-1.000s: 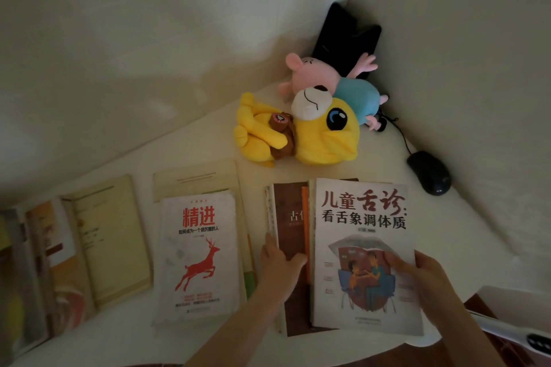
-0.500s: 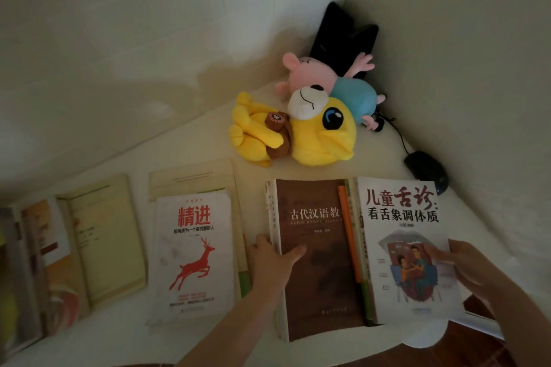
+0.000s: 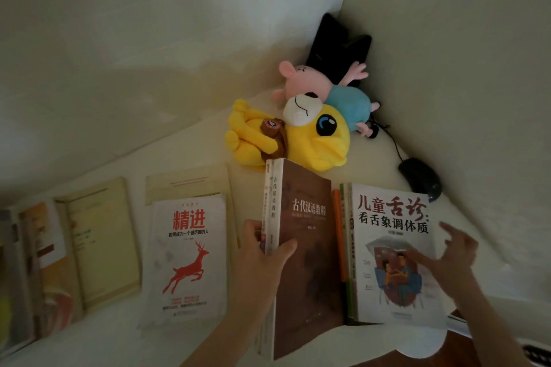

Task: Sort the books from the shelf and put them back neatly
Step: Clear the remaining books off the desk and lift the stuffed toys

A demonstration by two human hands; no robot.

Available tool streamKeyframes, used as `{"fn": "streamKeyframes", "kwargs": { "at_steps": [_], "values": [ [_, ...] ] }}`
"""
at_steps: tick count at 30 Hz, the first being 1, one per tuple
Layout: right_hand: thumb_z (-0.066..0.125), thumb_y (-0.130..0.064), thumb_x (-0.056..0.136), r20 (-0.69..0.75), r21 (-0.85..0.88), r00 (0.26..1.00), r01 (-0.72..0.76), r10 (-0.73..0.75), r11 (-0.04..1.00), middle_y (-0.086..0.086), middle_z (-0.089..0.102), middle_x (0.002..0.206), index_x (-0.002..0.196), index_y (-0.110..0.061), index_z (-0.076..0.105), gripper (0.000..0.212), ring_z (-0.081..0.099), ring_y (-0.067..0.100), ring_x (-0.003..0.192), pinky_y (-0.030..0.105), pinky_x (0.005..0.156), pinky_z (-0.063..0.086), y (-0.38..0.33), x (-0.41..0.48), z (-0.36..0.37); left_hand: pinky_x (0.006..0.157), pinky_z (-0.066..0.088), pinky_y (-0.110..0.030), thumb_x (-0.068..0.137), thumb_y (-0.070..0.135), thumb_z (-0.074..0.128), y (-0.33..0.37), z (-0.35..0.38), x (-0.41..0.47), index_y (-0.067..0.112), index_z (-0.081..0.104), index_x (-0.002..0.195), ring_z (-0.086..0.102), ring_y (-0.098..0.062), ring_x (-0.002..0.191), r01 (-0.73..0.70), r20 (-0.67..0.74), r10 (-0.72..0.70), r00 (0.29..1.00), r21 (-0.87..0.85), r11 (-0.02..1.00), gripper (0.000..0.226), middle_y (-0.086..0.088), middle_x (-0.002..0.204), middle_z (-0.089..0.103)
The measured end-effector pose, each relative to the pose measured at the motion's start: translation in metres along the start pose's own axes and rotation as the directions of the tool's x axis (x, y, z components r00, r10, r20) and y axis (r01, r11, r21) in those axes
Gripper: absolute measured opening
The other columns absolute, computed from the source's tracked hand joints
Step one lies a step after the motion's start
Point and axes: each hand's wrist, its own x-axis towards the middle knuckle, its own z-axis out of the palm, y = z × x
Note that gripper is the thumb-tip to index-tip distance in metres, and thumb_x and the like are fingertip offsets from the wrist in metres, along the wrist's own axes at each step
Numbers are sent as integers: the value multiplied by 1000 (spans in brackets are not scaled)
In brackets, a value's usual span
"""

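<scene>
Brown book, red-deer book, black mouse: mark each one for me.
brown book point(image 3: 313, 274): head view, middle of its front cover.
red-deer book point(image 3: 187, 256): head view, middle of its white cover.
black mouse point(image 3: 420, 177): head view, top of its shell.

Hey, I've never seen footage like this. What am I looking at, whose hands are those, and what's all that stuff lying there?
No machine here: a person sorts books with bare hands, and every picture comes from one camera worn on their head, looking down. The left hand grips the brown book by its spine edge, tilting it up. The right hand has its fingers spread over the white illustrated book beside it. On the white surface lie a white book with a red deer, pale yellow books farther left, a yellow plush toy, a pink one behind it, and a black mouse.
</scene>
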Motion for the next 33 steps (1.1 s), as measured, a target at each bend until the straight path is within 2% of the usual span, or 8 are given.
{"fn": "streamKeyframes", "kwargs": {
  "at_steps": [4,7,11,16,19,24,28,33],
  "values": [
    [79,-11,74,129,425,938,241,-321,872,-5,34,133,137,-20,37,77,44,12,118,9,77,50,-66,-41,35,72,54,-28,77,24,77,20,-22,-7,30,51,91,64,-8,80,-93,-42,91,995,-27,995,30,10,86,65],
    [91,-44,52,451,636,767,82,-456,767,-16,36,142,141,-40,18,115,46,1,124,22,97,47,-99,-53,74,66,50,-18,73,30,81,36,-40,-9,29,57,95,65,-1,79,-184,-11,184,983,-110,977,33,15,85,68],
    [97,-34,34,610,712,593,-119,-526,692,4,60,130,138,-26,31,123,59,21,119,33,91,52,-119,-47,80,70,49,-14,60,46,71,46,-61,-14,28,59,101,65,-5,88,-278,96,299,950,-183,943,46,11,94,68],
    [98,-31,32,489,772,640,-2,-592,636,10,50,138,140,-20,21,133,55,20,122,30,90,51,-136,-56,59,73,50,-15,57,41,71,46,-82,-21,19,62,102,66,-8,86,-364,46,397,917,-316,876,50,3,93,70],
    [92,-24,56,279,816,704,184,-653,547,7,51,139,142,-53,1,129,54,22,124,34,94,51,-140,-74,48,71,54,-21,55,38,78,54,-98,-17,22,67,97,67,-12,82,-340,-31,365,930,-444,829,46,-3,91,73],
    [75,-12,71,200,757,706,329,-679,565,-20,55,130,126,-64,36,86,57,10,118,33,87,55,-177,-107,20,79,58,-34,79,19,60,76,-126,-14,60,35,133,69,-15,95,-403,-118,395,911,-461,791,73,1,108,72],
    [72,-15,77,194,743,668,378,-719,552,-23,54,130,125,-50,52,62,57,10,119,35,87,56,-210,-126,2,91,45,-9,89,20,52,92,-148,-26,68,42,120,52,14,114,-590,-144,572,808,-199,783,58,42,120,53],
    [73,-16,73,73,772,595,474,-800,423,-25,55,128,123,-50,56,63,57,7,118,32,89,55,-255,-166,-30,87,48,-9,79,35,53,121,-186,-61,69,50,112,52,15,111,-674,-247,634,733,-135,726,47,46,117,52]
  ]
}}
